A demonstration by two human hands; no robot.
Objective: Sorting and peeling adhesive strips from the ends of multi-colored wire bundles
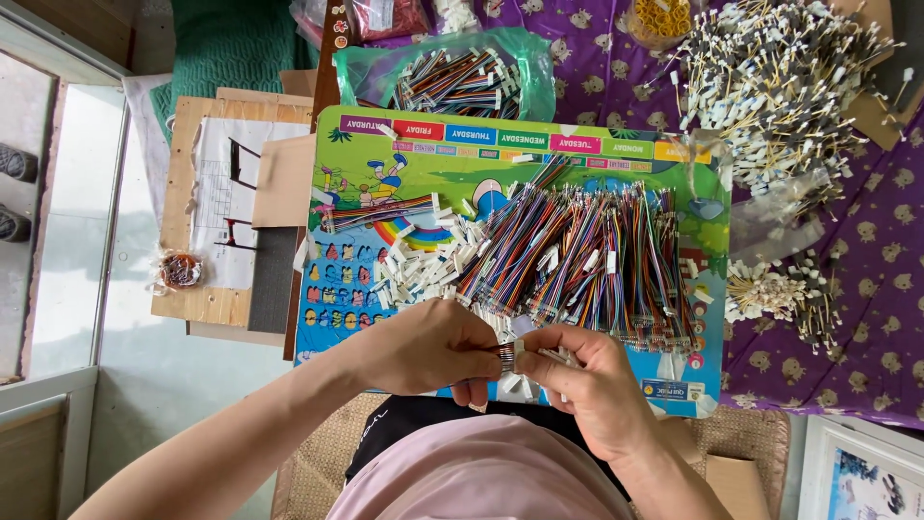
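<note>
Head view: left hand (433,345) and right hand (587,380) together, both pinching a small ribbon cable piece (507,356) between them. Just beyond the fingers: pile of multicolour wire harnesses (587,255) and loose white connectors (423,270) on a colourful board (337,289).

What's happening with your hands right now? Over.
Left hand and right hand pinching a small multicoloured ribbon-wire connector. Big loose wire pile just beyond. Over.

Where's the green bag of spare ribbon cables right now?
In the head view, the green plastic bag of multicoloured cables lies at top centre, just beyond the far edge of the colourful board, left of the white-tipped wire heap.
</note>
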